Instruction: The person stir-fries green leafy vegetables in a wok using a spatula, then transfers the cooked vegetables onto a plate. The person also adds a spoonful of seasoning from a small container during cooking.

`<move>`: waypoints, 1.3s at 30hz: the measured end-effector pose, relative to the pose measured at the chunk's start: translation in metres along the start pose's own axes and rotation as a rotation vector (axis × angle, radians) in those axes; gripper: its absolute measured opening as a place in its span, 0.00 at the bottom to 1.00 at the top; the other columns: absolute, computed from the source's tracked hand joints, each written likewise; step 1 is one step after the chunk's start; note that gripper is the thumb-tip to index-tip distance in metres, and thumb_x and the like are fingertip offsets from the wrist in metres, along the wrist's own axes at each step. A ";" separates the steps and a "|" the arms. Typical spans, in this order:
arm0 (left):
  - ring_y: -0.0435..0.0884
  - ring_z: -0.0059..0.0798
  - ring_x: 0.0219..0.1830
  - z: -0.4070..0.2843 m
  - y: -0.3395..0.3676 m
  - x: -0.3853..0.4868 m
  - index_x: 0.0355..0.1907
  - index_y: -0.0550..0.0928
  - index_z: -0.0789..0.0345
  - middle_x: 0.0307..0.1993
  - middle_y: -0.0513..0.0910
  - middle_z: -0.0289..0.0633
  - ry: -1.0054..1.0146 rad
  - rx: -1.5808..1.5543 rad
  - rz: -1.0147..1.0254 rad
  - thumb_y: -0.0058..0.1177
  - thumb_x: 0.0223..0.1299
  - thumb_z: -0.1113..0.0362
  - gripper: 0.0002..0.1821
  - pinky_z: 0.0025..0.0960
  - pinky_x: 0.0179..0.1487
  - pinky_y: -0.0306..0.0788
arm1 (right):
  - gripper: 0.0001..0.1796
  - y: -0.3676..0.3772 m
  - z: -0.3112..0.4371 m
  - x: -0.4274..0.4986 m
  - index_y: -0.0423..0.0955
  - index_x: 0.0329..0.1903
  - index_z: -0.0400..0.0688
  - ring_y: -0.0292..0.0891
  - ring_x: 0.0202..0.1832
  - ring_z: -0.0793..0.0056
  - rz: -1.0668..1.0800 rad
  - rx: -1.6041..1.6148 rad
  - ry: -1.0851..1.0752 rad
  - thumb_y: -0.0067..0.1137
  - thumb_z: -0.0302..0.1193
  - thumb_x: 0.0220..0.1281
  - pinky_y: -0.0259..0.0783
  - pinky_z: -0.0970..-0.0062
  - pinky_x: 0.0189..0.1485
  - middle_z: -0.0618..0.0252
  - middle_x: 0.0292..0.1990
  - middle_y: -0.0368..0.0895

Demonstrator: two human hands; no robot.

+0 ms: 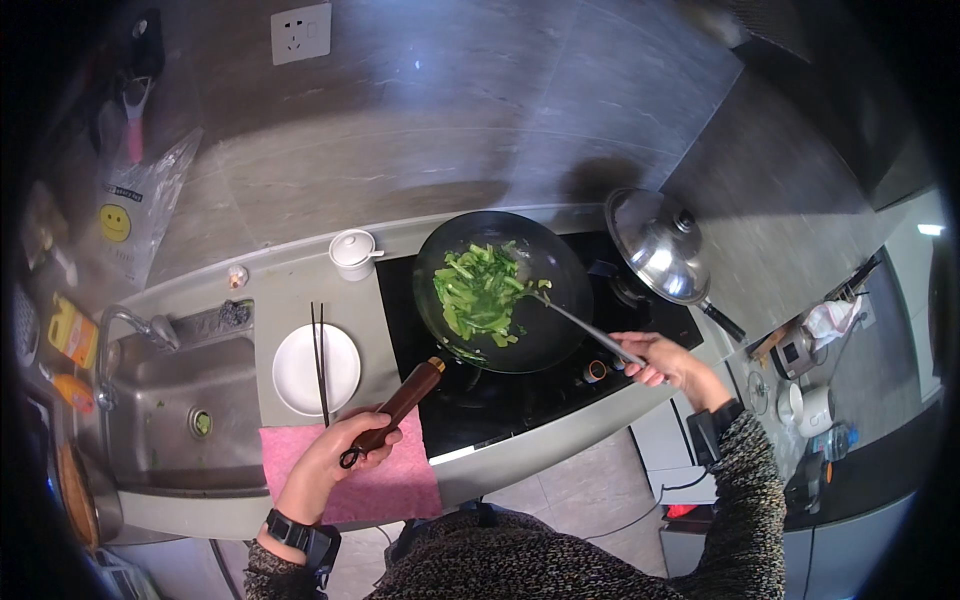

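My left hand [360, 442] grips the brown wooden handle [405, 401] of a dark wok [555, 330], above a pink cloth [390, 480]. Chopped leafy greens [480, 296] lie heaped in the left half of the wok, which stands over a black glass cooktop [480, 409]. My right hand [652, 360] holds the grey metal handle of a cooking utensil [585, 326]; its far end reaches the right edge of the greens, and the shape of its head is hidden. Left of the wok, a pair of dark chopsticks [321, 352] rests across a white plate [341, 371].
A domed steel lid [664, 247] leans against the wall at the back right of the cooktop. Behind the plate stands a white lidded pot [352, 251]. A steel sink [172, 412] with a faucet [142, 322] is at the left. A rice cooker [816, 411] is far right.
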State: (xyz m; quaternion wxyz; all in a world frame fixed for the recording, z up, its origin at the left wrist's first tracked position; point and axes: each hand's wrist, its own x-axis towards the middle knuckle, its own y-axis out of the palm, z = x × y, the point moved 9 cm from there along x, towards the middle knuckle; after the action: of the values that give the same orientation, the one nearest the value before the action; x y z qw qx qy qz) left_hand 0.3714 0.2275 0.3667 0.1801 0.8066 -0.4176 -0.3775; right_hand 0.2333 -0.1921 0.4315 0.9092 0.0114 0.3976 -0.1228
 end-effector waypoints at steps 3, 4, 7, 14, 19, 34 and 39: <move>0.68 0.15 0.17 0.000 0.000 0.000 0.51 0.72 0.69 0.30 0.76 0.36 -0.004 0.005 -0.002 0.51 0.70 0.58 0.17 0.20 0.16 0.58 | 0.24 0.021 -0.010 0.004 0.62 0.76 0.55 0.52 0.16 0.91 0.020 0.018 -0.054 0.42 0.34 0.82 0.46 0.88 0.15 0.72 0.24 0.69; 0.68 0.15 0.17 0.000 0.000 0.001 0.51 0.72 0.69 0.30 0.76 0.36 -0.007 0.004 -0.003 0.51 0.70 0.58 0.17 0.20 0.16 0.58 | 0.24 0.025 -0.009 0.000 0.63 0.76 0.54 0.52 0.17 0.91 0.011 -0.017 -0.087 0.42 0.34 0.82 0.45 0.88 0.16 0.72 0.24 0.69; 0.68 0.16 0.17 0.000 -0.001 0.001 0.51 0.71 0.69 0.30 0.76 0.36 -0.018 0.010 -0.004 0.51 0.70 0.58 0.17 0.20 0.16 0.58 | 0.23 0.030 -0.005 -0.028 0.65 0.75 0.54 0.53 0.18 0.91 -0.037 -0.160 -0.153 0.44 0.34 0.82 0.46 0.87 0.18 0.76 0.24 0.67; 0.68 0.16 0.17 -0.001 0.000 0.001 0.52 0.71 0.69 0.30 0.76 0.37 -0.010 0.006 0.000 0.51 0.70 0.59 0.17 0.21 0.16 0.58 | 0.22 0.034 -0.014 -0.065 0.71 0.71 0.54 0.63 0.25 0.82 -0.195 -0.475 -0.314 0.52 0.33 0.78 0.57 0.82 0.26 0.73 0.28 0.71; 0.68 0.16 0.17 0.001 -0.001 0.002 0.52 0.71 0.69 0.30 0.76 0.37 -0.012 -0.014 0.007 0.52 0.70 0.59 0.17 0.20 0.16 0.57 | 0.22 0.027 0.009 -0.071 0.74 0.66 0.45 0.82 0.54 0.50 -0.525 -0.834 -0.596 0.57 0.29 0.72 0.77 0.66 0.55 0.50 0.56 0.82; 0.68 0.16 0.17 0.002 -0.001 0.002 0.57 0.71 0.69 0.31 0.76 0.39 -0.020 -0.015 -0.022 0.52 0.69 0.58 0.20 0.20 0.16 0.56 | 0.22 -0.016 -0.004 -0.079 0.73 0.68 0.45 0.61 0.25 0.87 -0.423 -0.519 -0.379 0.55 0.31 0.75 0.62 0.81 0.27 0.75 0.26 0.70; 0.67 0.16 0.18 -0.001 0.000 0.002 0.57 0.71 0.68 0.30 0.75 0.38 -0.005 0.001 -0.019 0.51 0.69 0.59 0.20 0.19 0.17 0.55 | 0.22 -0.046 0.015 -0.053 0.73 0.69 0.48 0.63 0.22 0.85 -0.549 -0.504 -0.298 0.54 0.35 0.76 0.63 0.79 0.24 0.74 0.24 0.71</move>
State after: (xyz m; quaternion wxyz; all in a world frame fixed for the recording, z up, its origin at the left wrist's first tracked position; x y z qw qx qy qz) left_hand 0.3724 0.2255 0.3663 0.1747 0.8097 -0.4106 -0.3812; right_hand 0.1982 -0.2272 0.4839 0.8647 -0.3367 0.2672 -0.2600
